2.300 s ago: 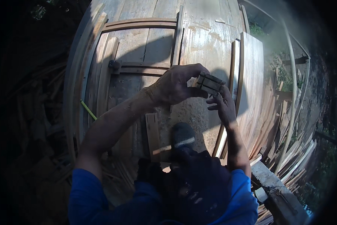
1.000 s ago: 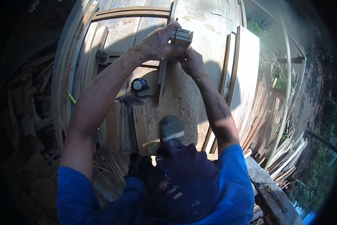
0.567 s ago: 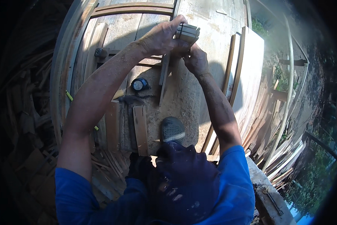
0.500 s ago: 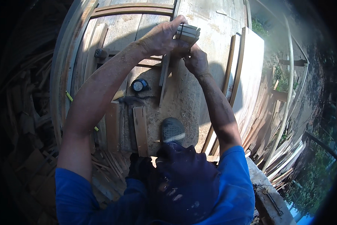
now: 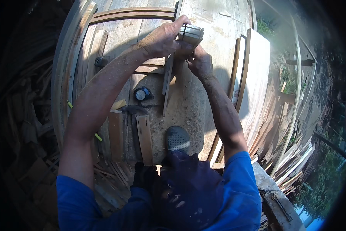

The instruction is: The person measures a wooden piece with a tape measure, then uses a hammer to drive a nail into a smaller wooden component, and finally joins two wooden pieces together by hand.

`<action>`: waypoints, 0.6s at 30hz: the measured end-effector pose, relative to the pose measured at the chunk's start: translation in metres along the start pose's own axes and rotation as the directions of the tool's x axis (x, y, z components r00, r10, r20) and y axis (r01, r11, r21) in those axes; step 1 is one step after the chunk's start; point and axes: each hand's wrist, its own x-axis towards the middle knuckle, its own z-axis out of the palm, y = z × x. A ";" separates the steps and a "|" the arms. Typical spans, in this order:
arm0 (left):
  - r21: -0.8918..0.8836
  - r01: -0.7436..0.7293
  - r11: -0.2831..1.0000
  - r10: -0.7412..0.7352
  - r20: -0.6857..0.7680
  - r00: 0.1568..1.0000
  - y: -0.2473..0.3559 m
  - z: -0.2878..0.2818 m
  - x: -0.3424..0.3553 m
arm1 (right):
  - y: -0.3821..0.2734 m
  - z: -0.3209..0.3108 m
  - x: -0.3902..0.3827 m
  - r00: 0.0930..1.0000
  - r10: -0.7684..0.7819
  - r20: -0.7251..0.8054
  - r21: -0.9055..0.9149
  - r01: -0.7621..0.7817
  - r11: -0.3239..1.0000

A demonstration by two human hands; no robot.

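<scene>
A pale wooden piece (image 5: 191,34) with a stepped, grooved end and a dark line across it points up toward me above the bench. My left hand (image 5: 166,39) is closed round it, thumb over the top edge and fingers underneath. Just below and to its right, my right hand (image 5: 201,63) is closed, with its fingertips close to the underside of the piece. What those fingertips hold, if anything, is hidden. Under my hands a narrow wooden strip (image 5: 166,82) runs along the sawdust-covered bench top (image 5: 192,96). Fine sawdust coats both forearms.
A round blue-and-black object (image 5: 141,93) lies left of the strip. Nearer me are two short boards, one with a slotted end (image 5: 145,138). A hammer-like head (image 5: 100,61) rests at the left. A shoe (image 5: 177,139) stands on the bench. Long planks (image 5: 244,69) line the right side.
The bench and things on it sit slightly lower in view. Both hands keep almost the same hold, with the wooden piece shifted a little to the left in the picture.
</scene>
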 end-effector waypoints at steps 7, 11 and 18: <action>-0.005 0.068 0.998 -0.067 0.050 0.996 -0.011 -0.001 0.010 | 0.010 0.003 0.006 0.998 -0.046 -0.052 -0.015 0.046 0.999; 0.038 0.158 0.987 -0.160 0.070 0.985 -0.009 -0.005 0.014 | 0.014 0.003 0.011 0.993 -0.095 -0.071 -0.004 0.095 0.995; 0.043 0.107 0.993 -0.109 0.054 0.993 -0.011 -0.011 0.027 | 0.023 0.005 0.024 0.992 -0.093 -0.081 0.034 0.096 0.995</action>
